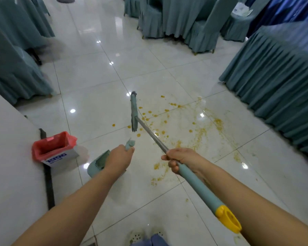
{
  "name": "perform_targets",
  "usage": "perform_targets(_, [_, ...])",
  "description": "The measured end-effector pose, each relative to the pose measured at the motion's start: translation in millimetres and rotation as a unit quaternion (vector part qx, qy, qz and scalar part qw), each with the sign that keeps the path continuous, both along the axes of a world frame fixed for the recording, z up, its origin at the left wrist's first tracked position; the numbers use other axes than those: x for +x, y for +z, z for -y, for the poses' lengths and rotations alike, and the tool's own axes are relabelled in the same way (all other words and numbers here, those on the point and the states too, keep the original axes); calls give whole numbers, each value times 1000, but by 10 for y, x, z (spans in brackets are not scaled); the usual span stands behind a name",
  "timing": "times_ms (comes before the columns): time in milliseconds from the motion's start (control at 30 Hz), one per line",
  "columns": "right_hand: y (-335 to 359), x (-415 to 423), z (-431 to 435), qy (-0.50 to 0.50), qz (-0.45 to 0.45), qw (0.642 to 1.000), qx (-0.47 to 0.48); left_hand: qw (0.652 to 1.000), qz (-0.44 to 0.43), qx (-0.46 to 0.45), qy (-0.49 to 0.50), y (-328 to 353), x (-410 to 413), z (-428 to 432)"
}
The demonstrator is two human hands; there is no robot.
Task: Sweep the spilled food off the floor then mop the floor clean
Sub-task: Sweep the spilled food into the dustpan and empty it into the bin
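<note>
Yellow spilled food (194, 134) smeared over white tiled floor (100, 82), centre-right; broom (134, 114) head at spill's left edge; we see right hand (180, 158) fingers clenched round broom shaft where metal meets teal grip; left hand (120, 157) fingers grasping dustpan (98, 164) handle, pan low left; red-lined bin (55, 150) nearby, beside white surface (7, 157); teal-draped tables (277, 71) around.

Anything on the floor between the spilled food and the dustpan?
Nothing visible. Bare tile lies between the spilled food and the dustpan held by the left hand. The right hand holds the broom, its head at the spill's left edge.
</note>
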State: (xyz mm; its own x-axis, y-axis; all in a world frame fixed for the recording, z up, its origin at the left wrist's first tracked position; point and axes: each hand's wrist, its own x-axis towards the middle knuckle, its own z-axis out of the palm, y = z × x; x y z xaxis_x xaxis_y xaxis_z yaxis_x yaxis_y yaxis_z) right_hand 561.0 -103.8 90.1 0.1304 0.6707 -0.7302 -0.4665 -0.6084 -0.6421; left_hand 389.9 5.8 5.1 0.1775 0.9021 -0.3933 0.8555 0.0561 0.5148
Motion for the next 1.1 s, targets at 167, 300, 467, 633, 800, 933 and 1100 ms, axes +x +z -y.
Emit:
perform_targets(167, [-161,394,318,-62,-49,991,-112,1000,1,-5,16,-54,-382,-46])
perform_targets(300, [-281,644,689,-149,-140,965,-162,999,23,-21,-11,-101,-342,62])
perform_targets(467, [-482,640,1361,-240,-131,938,-214,998,46,-42,-32,-208,-226,231])
perform_targets(633, [-813,677,1899,-298,-112,916,-245,996,51,-59,-36,-328,-42,374])
perform_targets(800, [-1174,763,2189,-316,-142,901,-262,996,59,-60,-41,-376,248,597])
perform_targets(933, [-1533,864,2356,-336,-210,886,-241,996,48,-44,-56,-414,486,897])
perform_targets(1100, [-1857,1060,2672,-372,-292,860,-191,997,55,-43,-36,-442,801,1341])
